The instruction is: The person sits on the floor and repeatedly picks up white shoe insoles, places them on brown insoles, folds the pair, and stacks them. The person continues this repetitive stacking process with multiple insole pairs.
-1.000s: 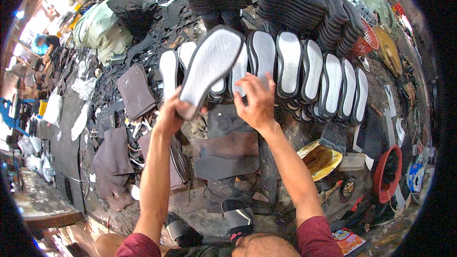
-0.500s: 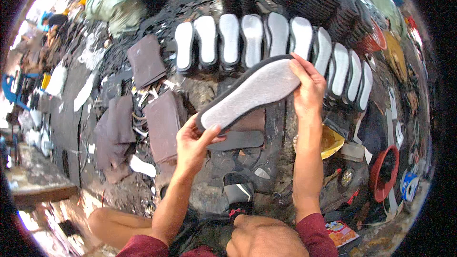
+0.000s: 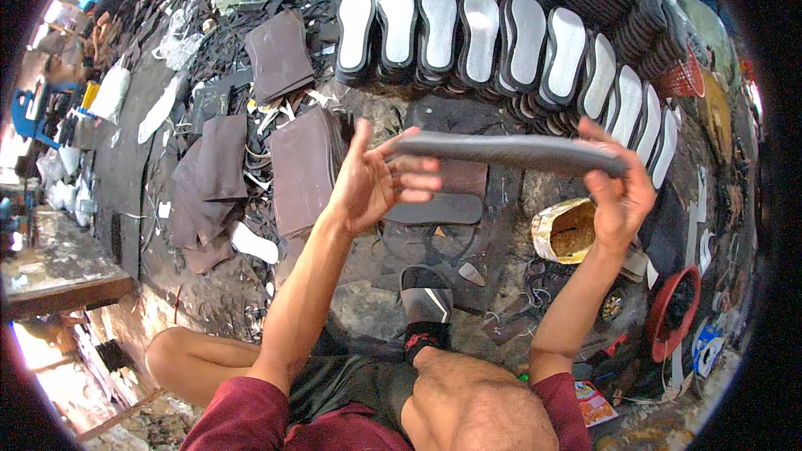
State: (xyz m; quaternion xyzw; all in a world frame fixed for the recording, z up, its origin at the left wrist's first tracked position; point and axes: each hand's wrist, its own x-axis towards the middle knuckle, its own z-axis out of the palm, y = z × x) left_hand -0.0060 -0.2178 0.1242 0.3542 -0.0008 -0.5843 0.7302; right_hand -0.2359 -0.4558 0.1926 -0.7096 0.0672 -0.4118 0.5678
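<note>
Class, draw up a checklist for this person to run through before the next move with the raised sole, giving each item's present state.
1. Right hand at the raised sole's right end: ok.
2. Right hand's grip firm: cannot tell; motion blur.
3. Left hand closed on the sole: not ok; fingers spread near its left end.
4. Sole's broad face in view: not ok; it shows edge-on.
5. Stacked soles ahead pale side up: ok.

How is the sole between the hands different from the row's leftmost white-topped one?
The lifted sole is up in the air; the row sole lies beside others. The lifted sole looks dark, nearly edge-on; the row sole shows its wide white top. Both are long.
</note>
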